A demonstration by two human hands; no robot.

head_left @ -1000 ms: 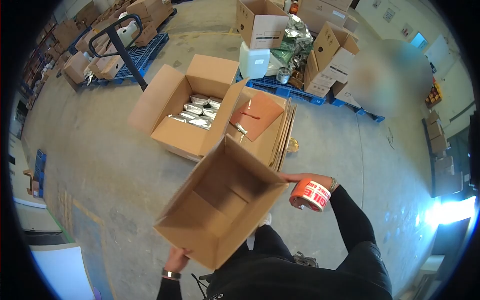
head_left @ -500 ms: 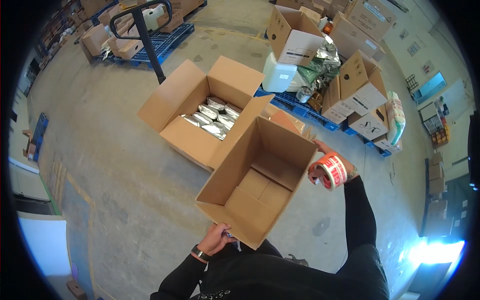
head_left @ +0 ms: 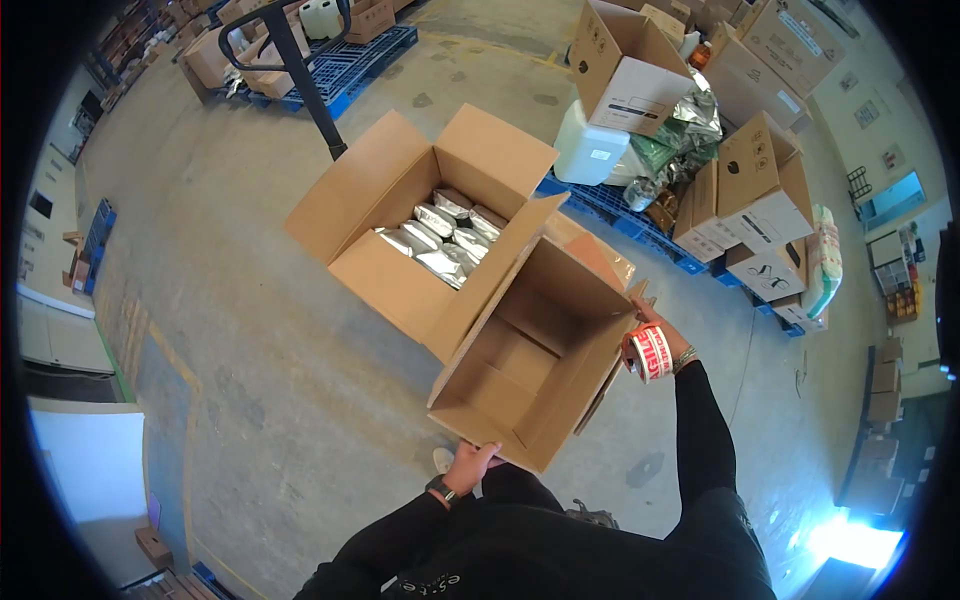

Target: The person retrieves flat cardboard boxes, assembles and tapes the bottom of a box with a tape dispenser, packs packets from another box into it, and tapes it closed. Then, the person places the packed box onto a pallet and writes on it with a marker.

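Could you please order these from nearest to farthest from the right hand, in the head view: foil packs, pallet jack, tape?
1. Tape: right at the right hand.
2. Foil packs: left, inside a box.
3. Pallet jack: farther left, beyond that box.

tape roll [head_left: 655, 352] reading "agile", black top [head_left: 560, 555] lettered "es"

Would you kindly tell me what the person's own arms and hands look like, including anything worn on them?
Both sleeves are long and black. The left hand and right hand are ungloved. A dark band, perhaps a watch, circles the left wrist; a bracelet, too small to make out in detail, circles the right wrist.
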